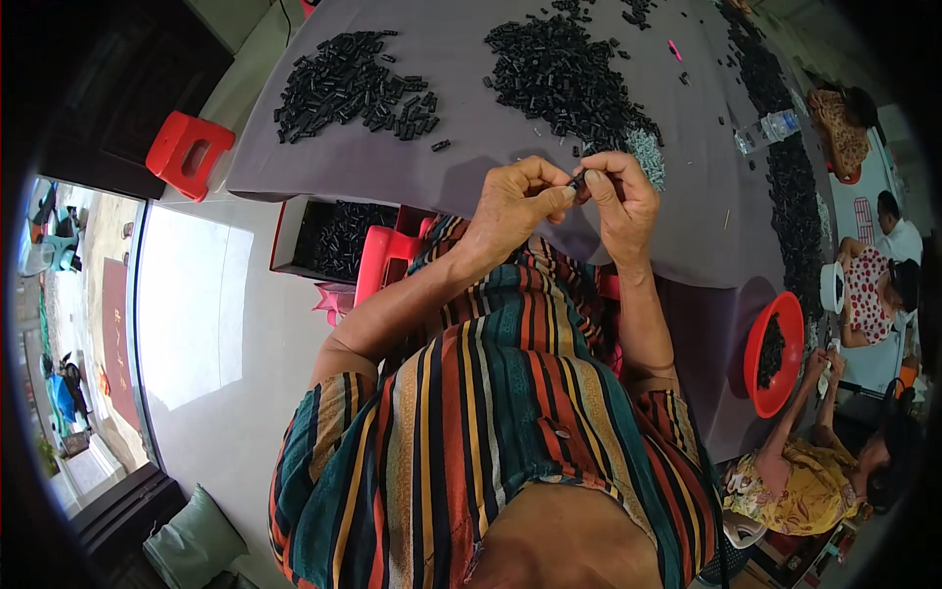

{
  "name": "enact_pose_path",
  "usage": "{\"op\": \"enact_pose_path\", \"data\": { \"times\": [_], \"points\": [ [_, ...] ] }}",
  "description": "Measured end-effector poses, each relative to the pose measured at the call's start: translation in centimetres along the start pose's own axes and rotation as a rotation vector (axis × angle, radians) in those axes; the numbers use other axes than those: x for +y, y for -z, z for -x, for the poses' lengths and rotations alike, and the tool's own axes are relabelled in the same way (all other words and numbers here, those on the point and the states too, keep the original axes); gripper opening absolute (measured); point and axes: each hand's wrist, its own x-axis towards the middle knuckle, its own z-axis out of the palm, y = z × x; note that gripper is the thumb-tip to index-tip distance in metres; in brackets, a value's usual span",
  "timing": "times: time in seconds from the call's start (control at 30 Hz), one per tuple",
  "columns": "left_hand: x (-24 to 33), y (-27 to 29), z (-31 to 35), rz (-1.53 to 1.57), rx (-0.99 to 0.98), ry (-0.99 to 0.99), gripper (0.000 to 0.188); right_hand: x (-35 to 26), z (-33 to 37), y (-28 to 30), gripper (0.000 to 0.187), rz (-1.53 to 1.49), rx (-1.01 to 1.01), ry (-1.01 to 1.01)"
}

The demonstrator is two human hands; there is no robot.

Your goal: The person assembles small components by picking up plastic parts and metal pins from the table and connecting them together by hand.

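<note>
Just past the front edge of the grey-covered table (442, 49), my two hands meet at the fingertips. My left hand (508, 214) pinches a small black tubular part (577, 181) between thumb and forefinger. From the other side, my right hand (625, 214) is closed on the same part, its thumb and fingers partly hiding it. Beyond my hands lies a large heap of similar black parts (554, 79). At that heap's near right edge is a small pile of pale green pieces (646, 157). Another heap of black parts (339, 83) spreads to the left.
An open box (287, 236) of black parts sits below the table edge, beside a red stool (378, 260). Another red stool (186, 157) stands left. On the right are a clear bottle (770, 130), a red basin (797, 339) and several people, one in yellow (800, 486).
</note>
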Motion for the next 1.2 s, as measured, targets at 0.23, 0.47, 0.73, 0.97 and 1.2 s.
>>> {"op": "enact_pose_path", "data": {
  "times": [0.23, 0.47, 0.73, 0.97, 1.2],
  "points": [
    [-0.1, 0.0, 0.0, 0.015, -0.006, -0.022, 0.008, -0.5, -0.3, 0.4, 0.008, -0.013, -0.072, 0.079],
    [-0.3, 0.2, -0.1, 0.071, -0.077, 0.015, 0.009, -0.7, -0.6, 1.1, 0.007, -0.068, -0.153, 0.128],
    [0.0, 0.8, -0.3, 0.311, -0.205, 0.169, 0.010, -1.2, -0.5, 1.2, 0.007, -0.087, -0.186, 0.170],
    [0.5, 0.9, -0.3, 0.494, -0.304, 0.338, 0.011, -1.9, -0.3, 1.3, 0.010, 0.005, -0.204, 0.232],
    [1.0, -0.4, 0.8, 0.509, -0.178, 0.255, 0.008, -2.6, -0.1, 1.0, 0.014, 0.126, -0.164, 0.347]
  ]
}}
